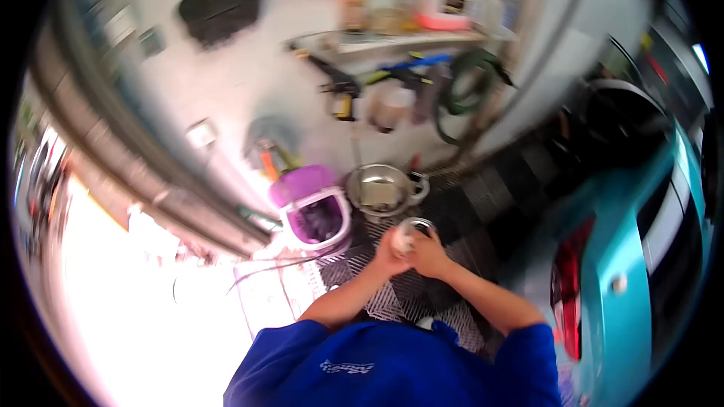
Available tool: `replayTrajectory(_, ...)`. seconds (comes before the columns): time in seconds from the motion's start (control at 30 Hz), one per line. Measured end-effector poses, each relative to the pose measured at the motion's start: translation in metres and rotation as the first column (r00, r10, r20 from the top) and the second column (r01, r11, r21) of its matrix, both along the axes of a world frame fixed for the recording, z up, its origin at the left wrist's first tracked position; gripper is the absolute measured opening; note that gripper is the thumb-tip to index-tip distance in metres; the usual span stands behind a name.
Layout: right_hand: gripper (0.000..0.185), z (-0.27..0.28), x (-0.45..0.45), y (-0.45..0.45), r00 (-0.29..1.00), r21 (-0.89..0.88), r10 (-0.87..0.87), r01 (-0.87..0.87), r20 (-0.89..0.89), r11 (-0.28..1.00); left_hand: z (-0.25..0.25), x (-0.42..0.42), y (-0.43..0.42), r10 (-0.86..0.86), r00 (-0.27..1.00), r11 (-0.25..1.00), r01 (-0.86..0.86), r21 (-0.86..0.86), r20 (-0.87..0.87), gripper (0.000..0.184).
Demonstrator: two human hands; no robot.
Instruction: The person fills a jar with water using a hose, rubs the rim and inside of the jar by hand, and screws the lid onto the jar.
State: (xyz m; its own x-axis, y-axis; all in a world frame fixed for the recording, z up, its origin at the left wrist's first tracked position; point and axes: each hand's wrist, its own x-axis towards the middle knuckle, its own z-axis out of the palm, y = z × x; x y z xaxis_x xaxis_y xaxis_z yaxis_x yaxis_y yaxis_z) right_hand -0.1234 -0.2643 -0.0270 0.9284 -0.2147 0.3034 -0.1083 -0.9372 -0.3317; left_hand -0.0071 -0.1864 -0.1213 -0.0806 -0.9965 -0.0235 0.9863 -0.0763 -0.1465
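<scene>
Close together in front of my body, both hands are closed and blurred by motion. My right hand (pixel 431 256) is wrapped round a small round cup (pixel 419 222) with a silvery rim and a dark inside. Against it, my left hand (pixel 390 256) has its fingers curled at a whitish patch (pixel 403 240) whose kind I cannot make out. Just beyond the hands is a wide metal pot (pixel 378 171) with light-coloured contents. To its left stands a purple bin (pixel 315 216) with a white rim, its lid raised and dark stuff inside.
A teal car (pixel 618 256) with a red tail light stands at the right. On the wall ahead are a shelf (pixel 411 41) with bottles, a spray gun (pixel 339 94) and a coiled green hose (pixel 467 94). Dark floor tiles (pixel 498 196) lie beneath; bright daylight enters at the left.
</scene>
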Motion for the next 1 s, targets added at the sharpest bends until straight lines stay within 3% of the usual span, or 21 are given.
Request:
replayTrajectory(0.03, 0.028, -0.003, 0.011, 0.000, 0.988, 0.187, -0.056, 0.028, 0.143, 0.982, 0.003, 0.000, 0.000, 0.052, 0.998, 0.999, -0.052, -0.008, 0.028, 0.047)
replayTrajectory(0.1, 0.030, 0.029, 0.018, -0.003, 1.000, 0.698, -0.030, 0.022, 0.000, 0.715, 0.018, -0.004, 0.002, 0.185, 0.965, 0.978, -0.200, 0.064, 0.187, 0.049)
replayTrajectory(0.17, 0.026, 0.031, 0.038, -0.012, 0.999, 0.686, 0.037, -0.046, 0.028, 0.726, 0.032, -0.010, -0.008, 0.306, 0.897, 0.934, -0.348, 0.081, 0.320, 0.051)
replayTrajectory(0.2, 0.024, 0.024, 0.029, -0.015, 1.000, 0.724, 0.021, -0.002, -0.017, 0.690, 0.023, 0.002, 0.004, 0.225, 0.973, 0.974, -0.226, 0.004, 0.040, 0.053)
replayTrajectory(0.23, 0.023, 0.022, 0.016, -0.017, 1.000, 0.660, 0.015, 0.005, -0.025, 0.751, 0.005, 0.000, -0.005, 0.195, 0.980, 0.981, -0.195, -0.020, 0.038, 0.054)
replayTrajectory(0.37, 0.019, 0.067, -0.004, 0.002, 0.986, 0.357, 0.031, 0.031, -0.165, 0.934, 0.020, 0.004, 0.013, 0.078, 0.996, 0.987, -0.084, 0.139, 0.045, 0.057)
replayTrajectory(0.4, 0.019, 0.071, -0.004, -0.003, 0.985, 0.355, 0.039, 0.023, -0.166, 0.935, 0.022, 0.004, 0.011, 0.060, 0.998, 0.979, -0.065, 0.193, 0.034, 0.058)
replayTrajectory(0.43, 0.018, 0.073, -0.003, -0.003, 0.978, 0.079, 0.109, -0.096, -0.176, 0.992, 0.023, 0.006, 0.010, 0.011, 1.000, 0.979, -0.009, 0.205, -0.010, 0.059)
replayTrajectory(0.47, 0.018, 0.075, -0.003, -0.004, 0.963, -0.200, 0.171, -0.213, -0.206, 0.956, 0.018, 0.005, 0.011, 0.016, 1.000, 0.978, -0.012, 0.206, -0.016, 0.059)
replayTrajectory(0.5, 0.018, 0.073, -0.001, -0.004, 0.963, -0.200, 0.172, -0.214, -0.207, 0.956, 0.016, 0.006, 0.013, 0.039, 0.999, 0.978, -0.043, 0.206, 0.025, 0.059)
replayTrajectory(0.57, 0.030, 0.062, 0.004, -0.012, 0.912, -0.471, 0.168, -0.344, -0.374, 0.812, 0.011, 0.008, 0.009, 0.031, 0.997, 0.980, -0.043, 0.195, 0.068, 0.060)
replayTrajectory(0.63, 0.031, 0.029, 0.006, -0.025, 0.936, -0.327, 0.180, -0.280, -0.303, 0.903, 0.034, 0.010, 0.022, 0.090, 0.996, 0.980, -0.086, 0.182, -0.011, 0.058)
replayTrajectory(0.67, 0.021, 0.037, 0.008, -0.019, 0.938, -0.111, 0.192, -0.231, -0.288, 0.966, 0.033, 0.011, 0.026, 0.174, 0.962, 0.929, -0.231, 0.288, 0.210, 0.055)
replayTrajectory(0.7, 0.023, 0.041, 0.011, -0.016, 0.917, 0.165, 0.143, -0.086, -0.373, 0.982, 0.030, 0.017, 0.030, 0.120, 0.978, 0.961, -0.158, 0.229, 0.171, 0.052)
replayTrajectory(0.73, 0.028, 0.040, 0.007, -0.009, 0.979, 0.253, 0.122, -0.079, -0.161, 0.964, 0.016, 0.020, 0.028, 0.111, 0.976, 0.983, -0.136, 0.126, 0.189, 0.053)
replayTrajectory(0.77, 0.034, 0.056, 0.006, 0.001, 0.991, 0.406, 0.069, -0.018, -0.113, 0.914, 0.013, 0.024, 0.028, 0.098, 0.974, 0.980, -0.130, 0.150, 0.206, 0.054)
replayTrajectory(0.83, 0.039, 0.031, 0.001, 0.002, 0.966, 0.384, -0.108, 0.010, 0.235, 0.923, 0.020, 0.024, 0.029, 0.108, 0.957, 0.975, -0.155, 0.159, 0.269, 0.058)
replayTrajectory(0.87, 0.041, 0.033, -0.001, 0.003, 0.928, 0.418, -0.214, 0.071, 0.306, 0.906, 0.018, 0.028, 0.025, 0.115, 0.970, 0.993, -0.105, -0.058, 0.215, 0.057)
replayTrajectory(0.9, 0.042, 0.025, -0.003, -0.004, 0.888, 0.550, -0.347, 0.134, 0.303, 0.824, 0.038, 0.023, 0.025, 0.104, 0.943, 0.961, -0.177, 0.212, 0.316, 0.057)
replayTrajectory(0.93, 0.044, 0.010, -0.003, -0.005, 0.844, 0.680, -0.459, 0.165, 0.277, 0.714, 0.032, 0.027, 0.023, 0.079, 0.946, 0.947, -0.169, 0.272, 0.313, 0.058)
replayTrajectory(1.0, 0.047, -0.023, 0.006, -0.018, 0.788, 0.945, -0.597, 0.064, 0.150, 0.321, 0.036, 0.030, 0.019, 0.025, 0.921, 0.939, -0.155, 0.307, 0.389, 0.059)
